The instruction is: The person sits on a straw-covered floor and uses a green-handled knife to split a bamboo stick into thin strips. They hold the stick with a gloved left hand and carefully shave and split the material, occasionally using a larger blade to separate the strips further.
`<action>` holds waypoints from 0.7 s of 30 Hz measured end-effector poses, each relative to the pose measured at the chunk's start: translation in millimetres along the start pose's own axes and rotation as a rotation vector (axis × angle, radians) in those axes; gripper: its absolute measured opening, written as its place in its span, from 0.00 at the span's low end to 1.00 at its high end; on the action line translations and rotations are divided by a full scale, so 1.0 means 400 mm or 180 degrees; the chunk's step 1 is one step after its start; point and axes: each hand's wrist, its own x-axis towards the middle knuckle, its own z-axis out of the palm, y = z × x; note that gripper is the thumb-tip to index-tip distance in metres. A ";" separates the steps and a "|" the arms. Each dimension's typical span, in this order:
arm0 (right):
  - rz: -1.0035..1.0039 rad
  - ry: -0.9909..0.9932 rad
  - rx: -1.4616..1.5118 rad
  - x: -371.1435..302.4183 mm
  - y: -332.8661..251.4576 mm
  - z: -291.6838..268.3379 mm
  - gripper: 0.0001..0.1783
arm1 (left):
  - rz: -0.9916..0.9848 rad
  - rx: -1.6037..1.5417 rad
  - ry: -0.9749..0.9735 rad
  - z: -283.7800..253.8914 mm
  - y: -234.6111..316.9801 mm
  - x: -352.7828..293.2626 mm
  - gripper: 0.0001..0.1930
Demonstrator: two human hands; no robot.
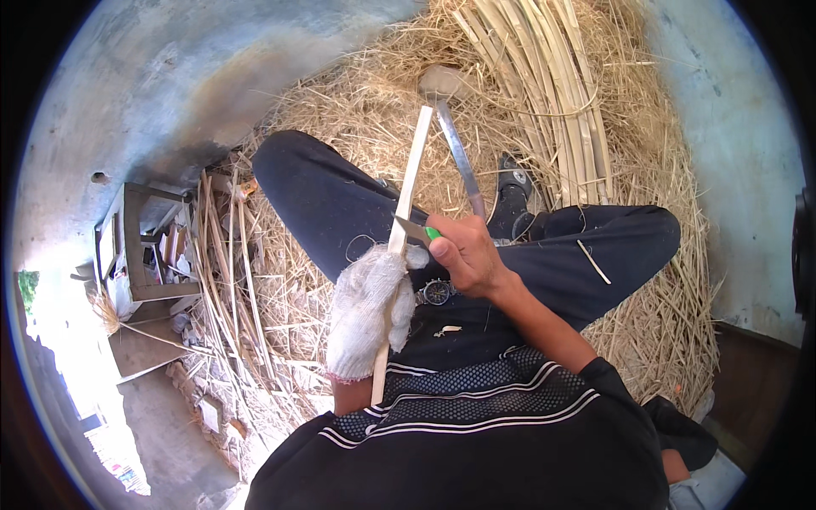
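Note:
My left hand (371,306), in a white knitted glove, is closed round a long, pale split-bamboo strip (414,170). The strip slants up and away from my lap, and its lower end (380,378) comes out near my wrist. In my bare right hand (467,255) is a small knife with a green handle (433,233). Its short blade (411,228) lies against the strip just above the glove. A wristwatch (437,292) shows between the two hands; what it is fastened to is hidden. Small shavings (449,329) lie on my dark clothing.
Beyond my crossed legs, a long metal blade (460,157) lies near a stone (444,82). A bundle of split strips (557,93) rests on the straw (357,110) at the far right. Leftward are loose canes (234,263) and a wooden frame (136,246). Walls (722,127) stand on both sides.

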 end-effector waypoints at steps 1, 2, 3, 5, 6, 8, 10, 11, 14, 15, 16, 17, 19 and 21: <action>0.0060 0.0010 0.0050 -0.001 -0.001 0.003 0.27 | -0.0020 0.0038 0.0031 -0.001 0.003 -0.001 0.16; 0.0040 0.0054 0.0012 -0.002 0.000 0.005 0.27 | -0.0040 0.0079 0.0061 -0.002 0.006 -0.002 0.15; 0.0021 0.0100 -0.0027 -0.004 0.003 0.008 0.27 | -0.0055 0.0152 0.0108 -0.003 0.008 -0.003 0.15; 0.0011 0.0098 -0.0156 -0.004 0.002 0.008 0.29 | -0.0075 0.0300 0.0199 -0.003 0.012 -0.005 0.15; 0.0025 0.0049 -0.0245 -0.004 -0.001 0.005 0.31 | -0.0041 0.0315 0.0194 -0.006 0.011 -0.004 0.15; 0.0029 0.0057 -0.0457 -0.006 -0.006 0.004 0.33 | 0.0025 0.0346 0.0159 -0.009 0.006 0.001 0.14; 0.0014 0.0144 -0.0675 -0.007 -0.008 0.009 0.32 | -0.0028 0.0379 0.0075 -0.003 0.010 -0.003 0.15; -0.0067 0.0246 -0.0827 -0.004 -0.009 0.010 0.30 | -0.0059 0.0394 0.0039 0.000 0.011 -0.006 0.15; -0.0204 0.0541 -0.1276 0.002 -0.009 0.016 0.27 | 0.0040 0.0589 0.0198 0.018 0.003 -0.005 0.14; -0.0183 0.0627 -0.1422 0.000 -0.006 0.020 0.27 | 0.0057 0.0686 0.0278 0.021 0.004 -0.003 0.14; -0.0157 0.0714 -0.1567 -0.003 -0.005 0.025 0.28 | 0.0043 0.0771 0.0300 0.020 0.006 0.001 0.14; -0.0174 0.0726 -0.1666 0.003 -0.004 0.027 0.28 | 0.0028 0.0856 0.0321 0.019 0.008 0.006 0.14; -0.0206 0.0759 -0.1862 0.037 0.002 0.028 0.29 | 0.0094 0.0922 0.0380 0.015 0.009 0.014 0.15; -0.0181 0.0878 -0.2011 0.066 0.019 0.029 0.29 | 0.0259 0.0882 0.0453 0.009 0.005 0.022 0.15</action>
